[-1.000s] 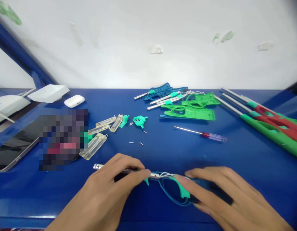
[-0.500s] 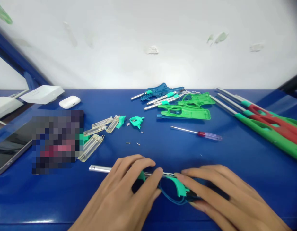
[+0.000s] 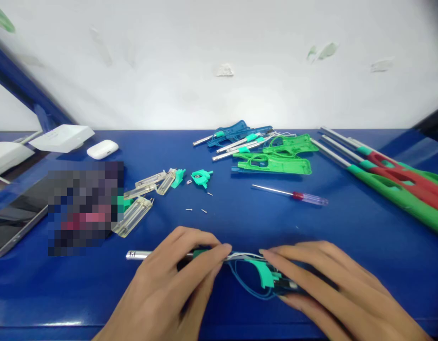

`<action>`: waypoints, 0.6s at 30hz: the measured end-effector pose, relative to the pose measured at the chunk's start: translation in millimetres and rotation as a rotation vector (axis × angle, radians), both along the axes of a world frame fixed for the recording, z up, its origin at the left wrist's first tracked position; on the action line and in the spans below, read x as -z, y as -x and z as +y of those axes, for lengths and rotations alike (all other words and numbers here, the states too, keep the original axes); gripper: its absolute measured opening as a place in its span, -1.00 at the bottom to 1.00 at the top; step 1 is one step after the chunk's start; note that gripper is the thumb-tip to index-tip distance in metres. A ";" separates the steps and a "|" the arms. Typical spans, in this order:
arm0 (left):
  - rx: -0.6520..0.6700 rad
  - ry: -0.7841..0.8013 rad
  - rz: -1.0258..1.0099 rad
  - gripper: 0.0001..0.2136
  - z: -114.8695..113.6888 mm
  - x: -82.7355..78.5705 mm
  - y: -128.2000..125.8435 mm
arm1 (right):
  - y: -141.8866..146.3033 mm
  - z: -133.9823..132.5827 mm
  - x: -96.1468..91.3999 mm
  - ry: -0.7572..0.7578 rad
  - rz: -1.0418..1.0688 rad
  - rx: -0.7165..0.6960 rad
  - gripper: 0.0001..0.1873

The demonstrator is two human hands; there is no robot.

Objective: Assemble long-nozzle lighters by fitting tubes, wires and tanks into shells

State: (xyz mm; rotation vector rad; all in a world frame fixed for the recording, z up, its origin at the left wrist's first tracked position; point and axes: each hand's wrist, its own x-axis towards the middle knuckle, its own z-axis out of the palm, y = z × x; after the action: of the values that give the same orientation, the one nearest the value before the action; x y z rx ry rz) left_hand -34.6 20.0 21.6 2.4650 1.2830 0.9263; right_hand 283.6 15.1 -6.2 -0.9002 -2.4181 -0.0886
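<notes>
A half-opened blue gas lighter [image 3: 252, 279] lies flat on the blue table near me, with a teal trigger, white wires and a metal tube [image 3: 137, 255] sticking out to the left. My left hand [image 3: 169, 289] rests over the tube end of the lighter, fingers pressed together on it. My right hand [image 3: 325, 289] lies over the handle end, fingers flat and pressing down on the blue shell. Between the two hands the trigger and wires show.
A red-handled screwdriver [image 3: 293, 195] lies beyond my hands. Green and blue lighter shells [image 3: 275, 158] pile at the back, finished long lighters [image 3: 389, 177] at right. Clear fuel tanks [image 3: 137, 214], small teal parts [image 3: 201, 177] and tiny screws [image 3: 197, 210] lie at left, beside a tablet [image 3: 16, 218] and an earbud case [image 3: 102, 149].
My left hand's fingers slid a little along the tube and closed together again after spreading. The lighter shifted slightly left. My right hand stayed pressed on the handle.
</notes>
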 end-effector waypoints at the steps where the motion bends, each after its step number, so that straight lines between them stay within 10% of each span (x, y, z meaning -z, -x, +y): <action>1: -0.014 0.015 -0.015 -0.70 0.6 -1.5 -0.8 | 0.2 0.2 -0.2 -0.012 -0.001 -0.014 -0.37; 18: -0.091 -0.005 -0.037 -0.76 0.6 -4.2 2.1 | 0.5 0.9 -2.1 -0.043 -0.029 -0.026 -0.32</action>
State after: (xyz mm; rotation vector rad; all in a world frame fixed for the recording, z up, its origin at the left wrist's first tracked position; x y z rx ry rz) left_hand -36.7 20.7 25.7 2.3992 1.3927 0.9928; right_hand 283.1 16.1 -4.2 -0.8531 -2.4443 -0.1445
